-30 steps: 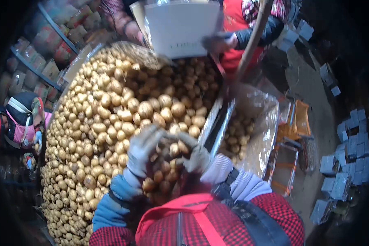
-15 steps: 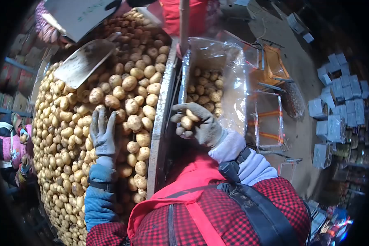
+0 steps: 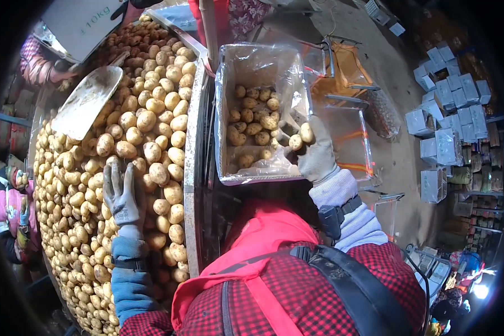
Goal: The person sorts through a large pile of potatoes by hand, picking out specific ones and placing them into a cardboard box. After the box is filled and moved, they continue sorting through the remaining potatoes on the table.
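Note:
My left hand [image 3: 121, 193], in a grey work glove, lies with fingers stretched out on a big heap of potatoes [image 3: 78, 224]. No potato is gripped in it. To the right, my gloved right hand [image 3: 318, 159] is at the right wall of a cardboard box [image 3: 263, 178] lined with clear plastic. Two potatoes [image 3: 295, 142] rest in that hand, against its palm and fingers. Its fingers reach over the inside of the box and are partly hidden. Several loose potatoes [image 3: 255, 115] lie in the bottom of the box.
A white scoop [image 3: 89, 103] lies on the heap. A metal-edged rim [image 3: 194, 168] separates heap and box. At the top left, another person's hand [image 3: 61, 73] is near a carton [image 3: 84, 25]. Orange-strapped metal frames [image 3: 341, 70] stand right; stacked boxes [image 3: 453, 112] lie farther off.
My right hand has moved right with its potatoes, from the box's near left corner to its right side. The view has shifted; my left hand still lies on the heap.

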Available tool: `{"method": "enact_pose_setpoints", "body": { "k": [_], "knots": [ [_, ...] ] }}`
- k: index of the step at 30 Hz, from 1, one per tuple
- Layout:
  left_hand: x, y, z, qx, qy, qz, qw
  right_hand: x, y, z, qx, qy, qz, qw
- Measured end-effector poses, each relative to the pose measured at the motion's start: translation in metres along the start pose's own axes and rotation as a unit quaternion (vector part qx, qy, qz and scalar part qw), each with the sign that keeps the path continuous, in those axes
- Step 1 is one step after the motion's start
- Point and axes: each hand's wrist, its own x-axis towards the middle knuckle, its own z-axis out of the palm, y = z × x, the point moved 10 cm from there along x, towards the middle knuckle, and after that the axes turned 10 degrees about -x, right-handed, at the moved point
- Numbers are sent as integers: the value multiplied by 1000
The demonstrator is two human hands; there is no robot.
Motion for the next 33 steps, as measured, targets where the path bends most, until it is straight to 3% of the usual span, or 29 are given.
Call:
{"method": "enact_pose_setpoints", "body": {
  "k": [6,12,18,20,27,29,33],
  "knots": [
    [1,0,4,9,-21,-16,1000,24,11,-6,-65,-25,34,997],
    [5,3,3,16,-36,-22,999,45,-13,-31,-101,-1,9,995],
    [6,6,2,10,-33,-14,999,45,-37,-42,-109,88,-30,990],
    [5,3,5,14,-35,-8,999,50,-41,-68,-23,127,-30,991],
    [4,3,6,19,-47,-13,999,55,-69,-121,-50,146,-64,986],
    [6,4,4,8,-44,-19,999,72,-63,-130,4,172,-36,984],
    [5,3,2,-3,-36,-23,999,150,-114,-130,93,132,-78,984]
  ]
}}
